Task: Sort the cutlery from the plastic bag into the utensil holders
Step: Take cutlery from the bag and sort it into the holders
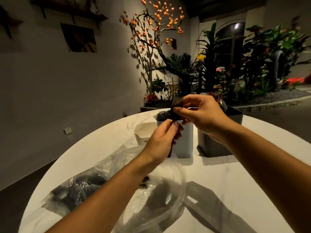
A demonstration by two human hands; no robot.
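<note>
Both hands hold a bunch of black plastic forks (176, 102) upright above the table. My left hand (161, 138) grips the handles low down. My right hand (200, 111) pinches the bunch just under the tines. Right behind them stands a tall white holder (184, 145) with several black forks sticking out of its top. To its right is a dark grey holder (212, 147) with metal spoon bowls (223, 105) showing over its rim. A low white holder (143, 133) sits to the left. The clear plastic bag (117, 184), still holding black cutlery, lies crumpled near me.
Everything stands on a round white marble table (235, 182). My forearms cast long shadows across its near right part. Beyond the far edge are a planter bed with a branch of orange fruits (158, 24) and dense plants (252, 64).
</note>
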